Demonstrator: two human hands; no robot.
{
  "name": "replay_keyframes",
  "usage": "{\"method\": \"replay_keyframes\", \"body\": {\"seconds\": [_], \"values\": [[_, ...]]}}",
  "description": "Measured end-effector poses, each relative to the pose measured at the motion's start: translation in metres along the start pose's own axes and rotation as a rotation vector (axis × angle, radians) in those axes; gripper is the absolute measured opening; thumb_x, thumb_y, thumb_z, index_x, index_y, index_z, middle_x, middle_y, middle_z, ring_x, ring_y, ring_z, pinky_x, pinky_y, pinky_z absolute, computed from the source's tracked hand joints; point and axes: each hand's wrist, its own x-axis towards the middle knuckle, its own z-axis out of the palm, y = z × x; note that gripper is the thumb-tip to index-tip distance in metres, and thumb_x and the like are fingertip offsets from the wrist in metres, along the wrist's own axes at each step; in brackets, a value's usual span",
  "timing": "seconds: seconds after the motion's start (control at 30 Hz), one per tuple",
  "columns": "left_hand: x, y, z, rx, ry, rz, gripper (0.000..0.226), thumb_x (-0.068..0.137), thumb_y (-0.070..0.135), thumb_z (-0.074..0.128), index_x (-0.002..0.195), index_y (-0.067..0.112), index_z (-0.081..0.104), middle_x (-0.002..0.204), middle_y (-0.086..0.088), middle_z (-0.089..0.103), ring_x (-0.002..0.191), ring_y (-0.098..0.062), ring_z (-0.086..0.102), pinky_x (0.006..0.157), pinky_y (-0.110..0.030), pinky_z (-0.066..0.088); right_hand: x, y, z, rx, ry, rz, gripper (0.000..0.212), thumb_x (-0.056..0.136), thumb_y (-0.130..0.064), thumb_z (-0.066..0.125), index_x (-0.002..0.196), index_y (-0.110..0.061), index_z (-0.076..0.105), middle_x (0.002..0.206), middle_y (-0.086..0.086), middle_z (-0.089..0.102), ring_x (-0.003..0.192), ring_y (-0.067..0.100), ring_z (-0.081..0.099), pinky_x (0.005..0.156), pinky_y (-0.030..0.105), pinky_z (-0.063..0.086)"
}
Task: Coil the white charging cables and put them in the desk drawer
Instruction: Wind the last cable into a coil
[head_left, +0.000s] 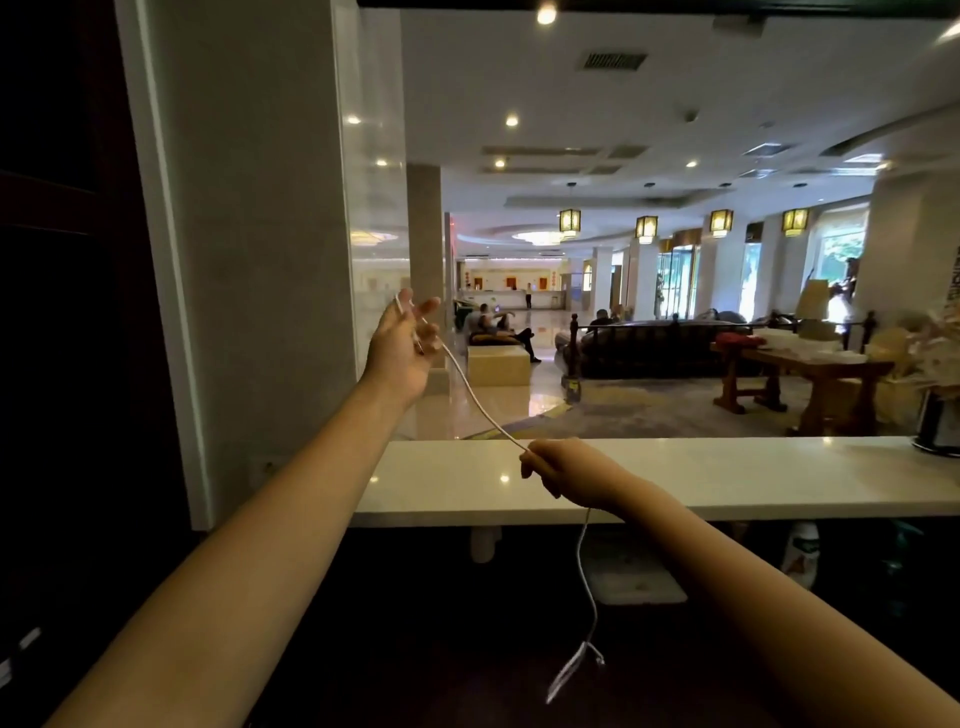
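A thin white charging cable (470, 391) stretches through the air between my two hands. My left hand (402, 345) is raised at eye level, palm towards me; the cable's end is caught between its thumb and fingers, the fingers half spread. My right hand (563, 467) hovers over the white counter (727, 480) and pinches the cable with curled fingers. Below that hand the rest of the cable hangs down, ending in several short plug tails (574, 667) in front of the dark desk area. No drawer shows in this view.
A pale pillar (249, 260) stands left behind my left arm, with a dark wall further left. Beyond the counter lies a lobby with sofas, seated people and a wooden table (810, 374). A dark vase (937, 423) stands at the counter's right end. A white pad (639, 577) lies below.
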Motion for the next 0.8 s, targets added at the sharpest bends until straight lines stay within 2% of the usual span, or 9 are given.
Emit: {"method": "replay_keyframes", "body": {"seconds": [0.07,0.13,0.23,0.3,0.37,0.43,0.63,0.73,0.8], "values": [[-0.014,-0.008,0.004,0.421,-0.159,0.047,0.021,0.100,0.015,0.033,0.112,0.020,0.050,0.090,-0.006,0.061,0.072,-0.014,0.057,0.064,-0.024,0.048,0.001,-0.014,-0.009,-0.112,0.053,-0.083,0.033,0.099,-0.034,0.037,0.098,-0.014,0.064,0.078,-0.004,0.060,0.080,0.021,0.060,0.079,0.037,0.049],[-0.030,-0.020,0.012,0.761,-0.334,0.003,0.020,0.100,0.012,0.033,0.108,0.015,0.051,0.086,-0.006,0.061,0.078,-0.017,0.060,0.071,-0.028,0.052,0.007,-0.032,-0.025,-0.163,0.151,-0.186,0.029,0.097,-0.034,0.041,0.099,-0.016,0.064,0.086,-0.001,0.064,0.083,0.020,0.062,0.077,0.037,0.051],[-0.043,-0.030,0.020,0.984,-0.412,-0.093,0.016,0.097,0.015,0.038,0.092,0.014,0.054,0.072,-0.006,0.056,0.056,-0.015,0.052,0.052,-0.023,0.044,0.021,-0.046,-0.052,-0.196,0.341,-0.262,0.025,0.094,-0.032,0.050,0.100,-0.013,0.064,0.085,0.001,0.067,0.073,0.015,0.060,0.073,0.035,0.054],[-0.043,-0.027,0.015,0.921,-0.427,-0.201,0.026,0.099,0.024,0.035,0.082,0.012,0.052,0.060,-0.003,0.044,0.043,-0.011,0.036,0.043,-0.023,0.026,0.025,-0.045,-0.065,-0.125,0.414,-0.230,0.024,0.090,-0.031,0.057,0.093,-0.008,0.064,0.078,0.003,0.062,0.068,0.014,0.055,0.065,0.028,0.050],[-0.042,-0.022,0.005,0.724,-0.475,-0.354,0.036,0.100,0.035,0.031,0.082,0.010,0.051,0.052,0.002,0.034,0.038,-0.007,0.028,0.040,-0.021,0.019,0.022,-0.040,-0.070,0.061,0.400,-0.204,0.025,0.089,-0.027,0.060,0.089,-0.002,0.063,0.072,0.001,0.056,0.062,0.012,0.050,0.060,0.019,0.042],[-0.045,-0.015,-0.004,0.519,-0.538,-0.454,0.036,0.100,0.034,0.030,0.080,0.011,0.049,0.045,0.006,0.032,0.035,-0.005,0.028,0.036,-0.017,0.020,0.016,-0.032,-0.069,0.280,0.358,-0.162,0.024,0.091,-0.023,0.055,0.090,0.000,0.062,0.067,-0.002,0.053,0.057,0.008,0.047,0.056,0.013,0.040],[-0.054,-0.006,-0.006,0.153,-0.591,-0.563,0.034,0.099,0.024,0.031,0.085,0.010,0.058,0.045,0.007,0.032,0.033,-0.003,0.028,0.036,-0.014,0.016,0.000,-0.016,-0.022,0.771,0.197,0.035,0.033,0.099,-0.032,0.037,0.092,-0.010,0.062,0.065,0.001,0.050,0.053,0.009,0.042,0.049,0.020,0.036],[-0.054,-0.007,-0.006,0.044,-0.562,-0.546,0.023,0.094,0.022,0.037,0.094,0.010,0.057,0.049,0.006,0.033,0.035,-0.004,0.029,0.037,-0.014,0.016,-0.008,-0.026,-0.002,0.932,0.121,0.092,0.044,0.100,-0.037,0.032,0.098,-0.005,0.061,0.065,0.003,0.055,0.047,0.009,0.035,0.044,0.022,0.029],[-0.055,-0.011,-0.006,0.058,-0.518,-0.506,0.018,0.095,0.022,0.039,0.093,0.012,0.054,0.050,0.006,0.033,0.038,-0.003,0.029,0.039,-0.014,0.016,-0.011,-0.040,-0.001,1.112,0.113,0.069,0.047,0.100,-0.042,0.029,0.090,-0.007,0.059,0.063,-0.002,0.061,0.042,0.007,0.028,0.041,0.020,0.023]]}}
